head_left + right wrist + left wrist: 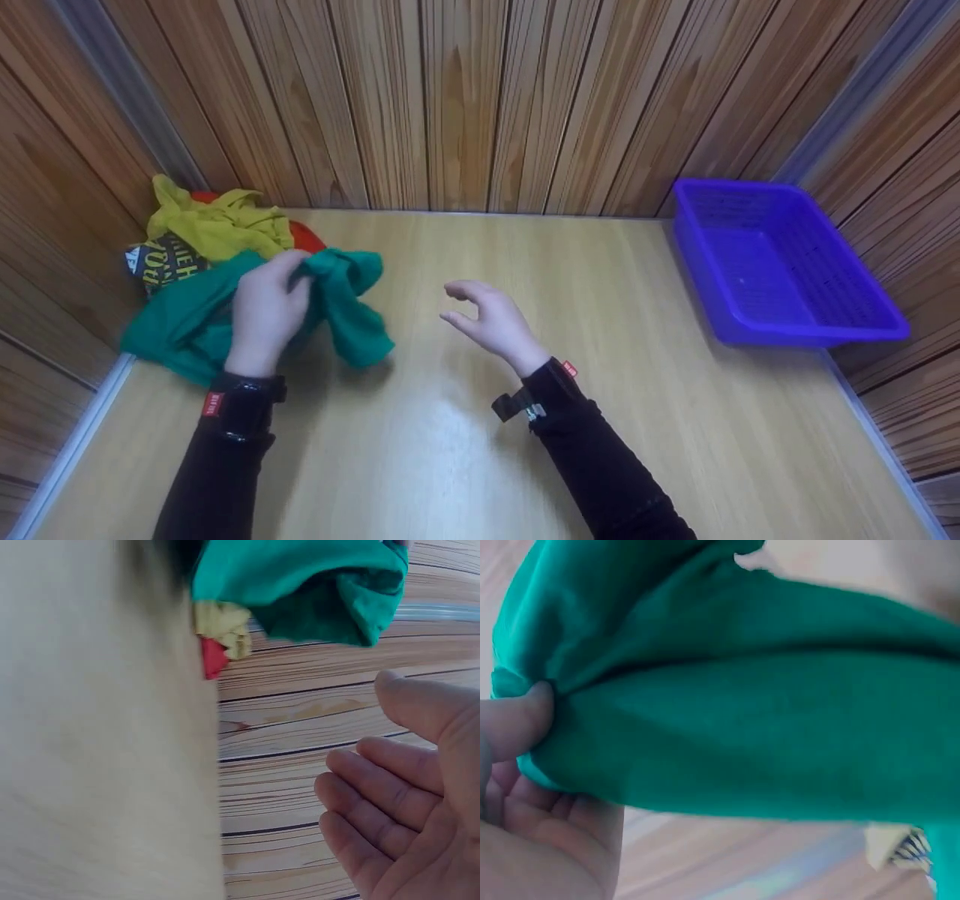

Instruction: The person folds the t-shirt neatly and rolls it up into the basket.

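Left side of the table (pixel 600 300): we see the left hand (pixel 266 307) on a green cloth (pixel 352 322), thumb and fingers clamped on a gathered fold. In the left wrist view the thumb presses the fabric near one end, and the rest of the cloth stretches away from it in a long crease. From the head view we note the cloth bunched on both sides of the hand, one loose end hanging to the right with a shadow beneath. We cannot tell how much of its underside touches the table

Right hand (pixel 491 322): near the middle, over the table, well apart from the cloth. Fingers bare; we record the thumb standing off from the others, palm in sight of its wrist camera

Behind the green cloth, in the far left corner, we find a yellow cloth (pixel 221 229) crumpled over a red cloth (pixel 306 236), with a dark cloth (pixel 180 259) with yellow lettering beside them. Far right: a purple basket (pixel 814 335), near the wood-panelled wall (pixel 465 97). Both sleeves (pixel 615 469) black, we note, each wrist strapped
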Tool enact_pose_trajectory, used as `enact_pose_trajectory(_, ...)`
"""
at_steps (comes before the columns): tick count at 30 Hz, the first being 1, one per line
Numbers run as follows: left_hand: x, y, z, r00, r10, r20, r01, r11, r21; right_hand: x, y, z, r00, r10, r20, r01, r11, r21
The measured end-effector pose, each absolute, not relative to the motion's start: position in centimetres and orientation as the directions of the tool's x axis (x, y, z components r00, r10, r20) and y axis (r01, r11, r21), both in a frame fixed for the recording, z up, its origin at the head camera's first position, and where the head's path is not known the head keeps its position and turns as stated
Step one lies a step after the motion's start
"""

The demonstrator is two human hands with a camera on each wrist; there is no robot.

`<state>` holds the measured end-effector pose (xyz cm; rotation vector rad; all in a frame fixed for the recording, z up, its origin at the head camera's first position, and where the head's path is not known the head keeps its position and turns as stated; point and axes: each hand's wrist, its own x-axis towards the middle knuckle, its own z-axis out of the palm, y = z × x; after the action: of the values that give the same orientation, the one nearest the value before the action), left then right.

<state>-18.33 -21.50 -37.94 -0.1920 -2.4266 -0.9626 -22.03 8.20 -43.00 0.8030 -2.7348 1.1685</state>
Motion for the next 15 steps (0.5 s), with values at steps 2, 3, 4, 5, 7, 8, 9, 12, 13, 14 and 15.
enact_pose_trajectory(2, -18.4, -20.3, -37.6, -0.851, -0.021, 0.525, 0.356, 0.711, 0.606, -22.1, 8.5, -42.3, -0.855, -0.435, 0.282, -0.499, 0.543, -0.675)
enact_pose_trajectory(3, -18.5, -19.7, -37.5, -0.848, -0.004, 0.53, 0.378, 0.697, 0.61, -22.2, 8.6, -41.9, -0.85, -0.434, 0.299, -0.508, 0.526, -0.682)
enact_pose_trajectory(4, -18.5, -19.1, -37.4, -0.843, 0.015, 0.538, 0.401, 0.685, 0.608, -22.3, 8.7, -41.6, -0.845, -0.433, 0.314, -0.517, 0.51, -0.688)
enact_pose_trajectory(5, -18.5, -18.5, -37.4, -0.838, 0.033, 0.545, 0.422, 0.671, 0.609, -22.3, 8.8, -41.4, -0.84, -0.432, 0.328, -0.525, 0.494, -0.693)
enact_pose_trajectory(7, -18.6, -17.2, -37.3, -0.83, 0.069, 0.554, 0.463, 0.639, 0.614, -22.5, 9.1, -41.1, -0.829, -0.434, 0.352, -0.541, 0.465, -0.7)
enact_pose_trajectory(8, -18.6, -16.6, -37.3, -0.83, 0.086, 0.551, 0.476, 0.624, 0.619, -22.5, 9.2, -41.0, -0.825, -0.436, 0.361, -0.547, 0.453, -0.704)
enact_pose_trajectory(9, -18.6, -16.1, -37.4, -0.831, 0.103, 0.547, 0.486, 0.612, 0.623, -22.6, 9.3, -41.0, -0.821, -0.439, 0.365, -0.551, 0.44, -0.709)
enact_pose_trajectory(12, -18.6, -14.6, -37.6, -0.838, 0.149, 0.525, 0.502, 0.591, 0.632, -22.7, 9.6, -41.1, -0.811, -0.452, 0.371, -0.556, 0.399, -0.729)
enact_pose_trajectory(13, -18.6, -14.2, -37.7, -0.843, 0.161, 0.513, 0.5, 0.587, 0.637, -22.7, 9.7, -41.1, -0.809, -0.456, 0.372, -0.556, 0.387, -0.735)
enact_pose_trajectory(14, -18.6, -13.9, -37.7, -0.85, 0.169, 0.499, 0.493, 0.587, 0.642, -22.7, 9.8, -41.2, -0.808, -0.457, 0.373, -0.555, 0.377, -0.741)
enact_pose_trajectory(15, -18.6, -13.6, -37.8, -0.854, 0.177, 0.489, 0.49, 0.588, 0.643, -22.8, 9.8, -41.3, -0.808, -0.457, 0.373, -0.554, 0.37, -0.746)
